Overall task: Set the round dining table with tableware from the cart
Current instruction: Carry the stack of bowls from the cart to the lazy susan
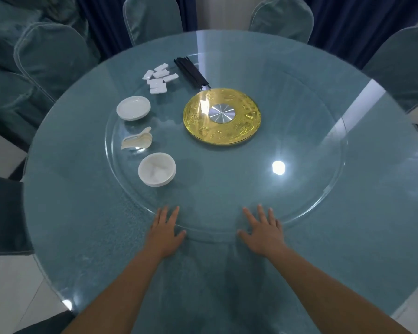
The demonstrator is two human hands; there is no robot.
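Note:
My left hand (165,231) and my right hand (263,231) lie flat with straight fingers on the near rim of the glass turntable (299,201), which sits on the round glass-topped table (94,237). On the turntable's left side stand a stack of white bowls (157,172), a pile of white spoons (137,142), a stack of white saucers (133,108), several white chopstick rests (159,78) and a bundle of black chopsticks (191,73). Neither hand holds anything.
A gold disc with a silver hub (222,116) marks the turntable's centre. Teal-covered chairs (152,18) ring the far and left sides of the table. Dark blue curtains (348,18) hang behind. Pale floor tiles (12,292) show at lower left.

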